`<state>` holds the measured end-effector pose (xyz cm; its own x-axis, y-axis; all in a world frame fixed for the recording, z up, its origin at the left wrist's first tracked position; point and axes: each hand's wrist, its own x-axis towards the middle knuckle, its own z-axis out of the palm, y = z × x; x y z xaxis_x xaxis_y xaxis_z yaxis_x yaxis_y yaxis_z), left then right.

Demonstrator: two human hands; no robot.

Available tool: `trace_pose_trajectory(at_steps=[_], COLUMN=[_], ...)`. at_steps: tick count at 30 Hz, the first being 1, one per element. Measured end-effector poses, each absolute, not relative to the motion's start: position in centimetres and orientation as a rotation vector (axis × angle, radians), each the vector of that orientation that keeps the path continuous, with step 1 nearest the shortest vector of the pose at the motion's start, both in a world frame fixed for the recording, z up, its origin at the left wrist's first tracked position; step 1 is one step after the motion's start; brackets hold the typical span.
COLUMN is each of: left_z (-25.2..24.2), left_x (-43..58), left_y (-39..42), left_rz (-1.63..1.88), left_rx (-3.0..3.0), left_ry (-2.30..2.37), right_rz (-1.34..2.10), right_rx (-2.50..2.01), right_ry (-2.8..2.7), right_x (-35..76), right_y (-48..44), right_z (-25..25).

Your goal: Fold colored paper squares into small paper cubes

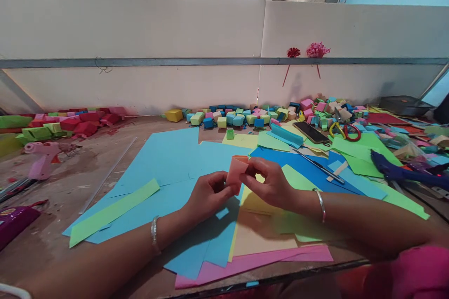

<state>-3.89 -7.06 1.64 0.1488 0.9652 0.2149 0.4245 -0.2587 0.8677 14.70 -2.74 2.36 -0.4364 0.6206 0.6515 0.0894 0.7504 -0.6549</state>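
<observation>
A small folded piece of pink-orange paper (pixel 235 171) is held up between my two hands, above the sheets on the table. My left hand (pixel 210 194) pinches its lower left edge between thumb and fingers. From the other side, my right hand (pixel 268 180) grips its right edge, fingertips closed on it. Below the hands lie light blue paper sheets (pixel 175 159), a peach sheet (pixel 266 233) and pink paper (pixel 252 261). A green paper strip (pixel 114 212) rests on the blue sheets to the left.
Many small coloured paper boxes (pixel 236 119) line the wall. At right lie a phone (pixel 311 132), scissors (pixel 345 131), a pen (pixel 324 170) and a blue glue gun (pixel 403 166). A pink glue gun (pixel 39 159) and red paper boxes (pixel 82 124) are at left.
</observation>
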Motion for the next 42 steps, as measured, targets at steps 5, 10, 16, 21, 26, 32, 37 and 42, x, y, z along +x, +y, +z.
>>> trace_pose_trajectory(at_steps=[5,10,16,21,26,32,37,42], left_z=[1.6,1.5,0.9,1.1,1.4,0.7,0.3,0.7], left_x=[-3.9,-3.5,-3.7,-3.4,-3.2,-3.5,-3.6,-3.6], left_y=[-7.1,-7.4,-7.5,-7.5,-7.8,-7.7,-7.6,-7.7], left_rz=[1.102,1.057,0.977,1.093,1.142,1.085,1.079,1.019], left_rx=[1.899,1.719,1.795,1.838,1.895,2.015,2.084,2.008], left_ry=[1.117,0.905,0.860,1.010,1.169,1.199,1.120,1.045], right_rz=[0.688,0.710,0.740,0.562,0.176,0.030,0.083,0.088], right_rx=[-0.440,-0.432,-0.416,-0.400,-0.274,-0.254,-0.219,-0.239], right_ry=[-1.989,-1.949,-1.960,-1.938,-1.929,-1.975,-2.041,-1.992], right_x=[14.6,14.6,14.5,14.9,15.4,15.4,15.5,15.7], right_y=[-3.0,-3.4,-4.0,-3.8,-3.8,-3.9,-3.4,-3.6], right_z=[2.0,2.2,2.7,2.8,4.0,4.9,4.9,5.3])
